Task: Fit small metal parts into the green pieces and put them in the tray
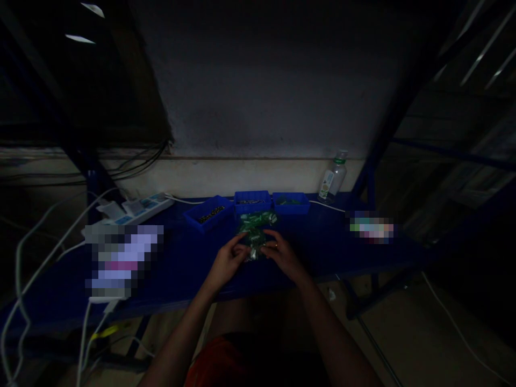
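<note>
My left hand (229, 262) and my right hand (285, 257) face each other over the middle of the blue table (181, 258). Between their fingertips is a small clear-and-green plastic packet (255, 249), pinched from both sides. Its contents are too dark and small to make out. Just behind it lies a pile of similar shiny green packets (258, 217). A ring shows on a finger of my right hand.
Three blue trays stand behind the pile: one with small brassy parts (191, 216), one with thin metal pieces (252, 208), one with greenish items (291, 209). A bottle (332, 180) stands back right. A power strip (133, 214) with white cables lies left; blurred patches cover two items.
</note>
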Demonstrator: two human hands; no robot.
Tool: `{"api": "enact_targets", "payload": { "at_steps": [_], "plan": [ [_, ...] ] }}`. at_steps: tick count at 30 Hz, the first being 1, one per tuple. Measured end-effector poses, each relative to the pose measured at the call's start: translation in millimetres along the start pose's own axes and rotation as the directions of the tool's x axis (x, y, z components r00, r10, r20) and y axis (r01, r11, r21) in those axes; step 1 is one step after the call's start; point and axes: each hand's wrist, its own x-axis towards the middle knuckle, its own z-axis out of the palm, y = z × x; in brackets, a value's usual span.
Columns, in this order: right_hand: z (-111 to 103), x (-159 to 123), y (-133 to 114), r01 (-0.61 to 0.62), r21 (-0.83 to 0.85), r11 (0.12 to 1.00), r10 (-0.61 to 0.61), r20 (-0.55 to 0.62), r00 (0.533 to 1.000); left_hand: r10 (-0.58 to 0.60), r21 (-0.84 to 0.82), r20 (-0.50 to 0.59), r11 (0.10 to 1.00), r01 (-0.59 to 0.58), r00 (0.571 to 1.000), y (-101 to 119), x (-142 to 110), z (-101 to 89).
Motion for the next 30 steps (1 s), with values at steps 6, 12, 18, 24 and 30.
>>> {"api": "enact_targets", "payload": {
  "at_steps": [6,12,18,24,30],
  "plan": [
    [0,2,7,-0.012,-0.105,0.994,0.008,-0.037,0.999,-0.047,-0.022,0.071,0.999,0.049,0.996,-5,2,-0.2],
    [0,5,8,0.004,-0.249,0.969,-0.053,-0.192,0.980,0.031,0.067,0.110,0.997,-0.038,0.993,3,-4,0.8],
    [8,-2,-3,0.069,-0.206,0.976,-0.055,0.075,0.996,0.110,0.158,0.117,0.979,-0.128,0.987,7,-6,1.3],
    [8,-4,-4,0.053,-0.223,0.973,-0.036,0.078,0.996,0.165,0.253,0.083,0.950,-0.181,0.983,4,-4,0.8],
    [11,-8,-10,0.082,-0.287,0.954,-0.039,0.151,0.988,0.178,0.244,0.140,0.947,-0.208,0.974,-2,0,1.0]
  ]
}}
